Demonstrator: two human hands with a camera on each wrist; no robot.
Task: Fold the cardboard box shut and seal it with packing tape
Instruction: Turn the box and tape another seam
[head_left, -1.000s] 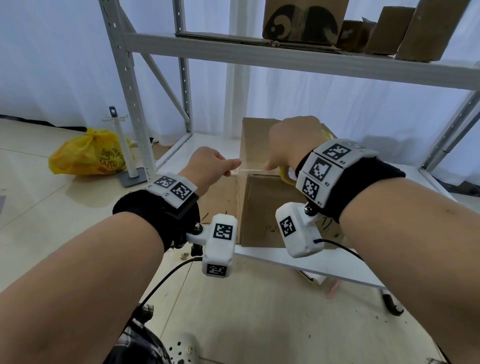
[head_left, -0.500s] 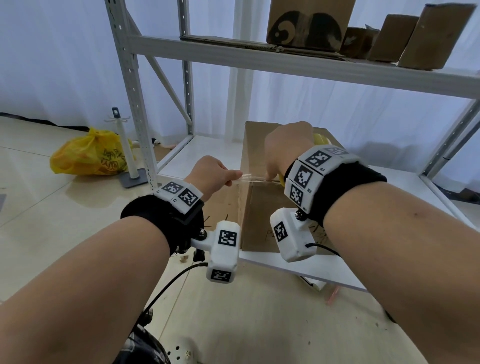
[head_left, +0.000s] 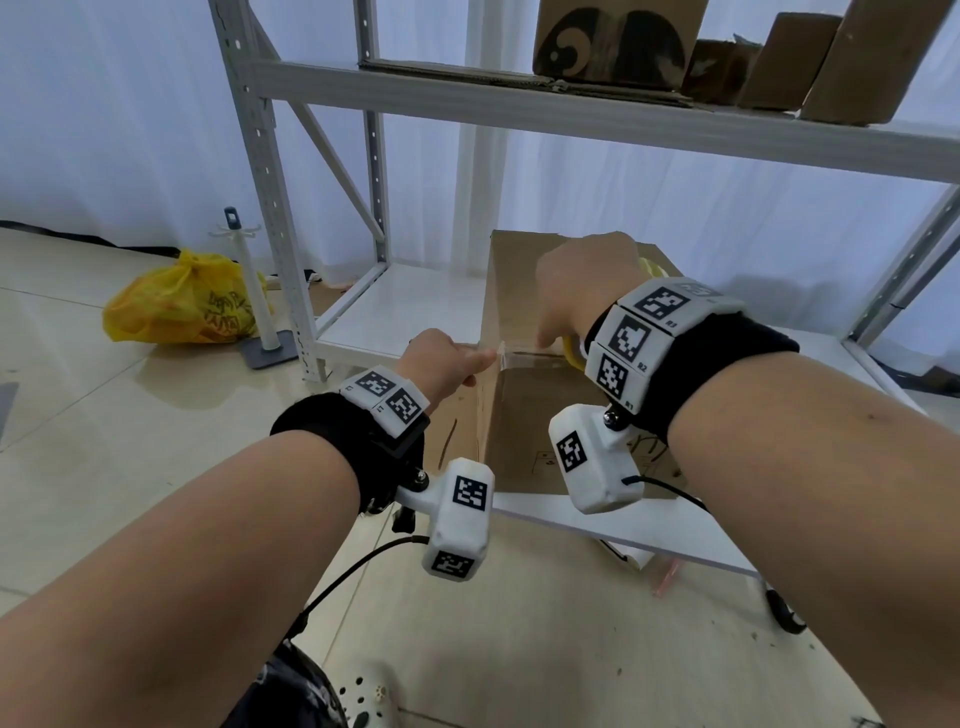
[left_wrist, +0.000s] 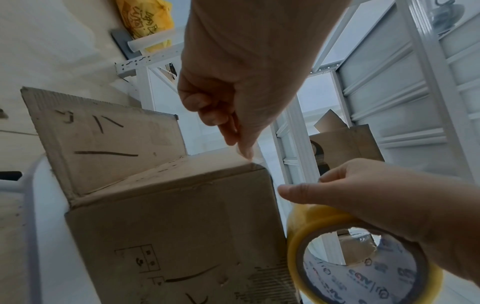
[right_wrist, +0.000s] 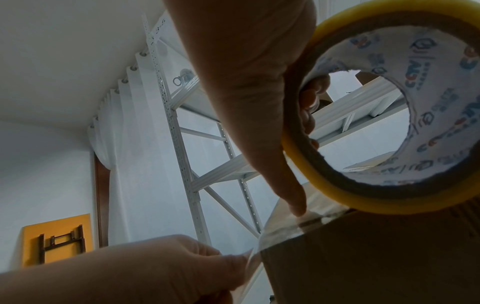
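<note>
Roughly midway. Head view: cardboard box (head_left: 524, 415) on lower shelf (head_left: 415, 312), top flaps down, taping begun. Left hand (head_left: 447, 361) pinching tape end (head_left: 501, 349) at box's top-left edge; right hand (head_left: 582, 291) over the top, gripping tape roll (head_left: 571, 349).

Left wrist: one side flap (left_wrist: 103, 135) standing up; strip barely onto the corner.

Right wrist: fingers through roll core, index finger (right_wrist: 293, 197) pressing strip onto box top. Left: run tape across, cut, press down.
</note>
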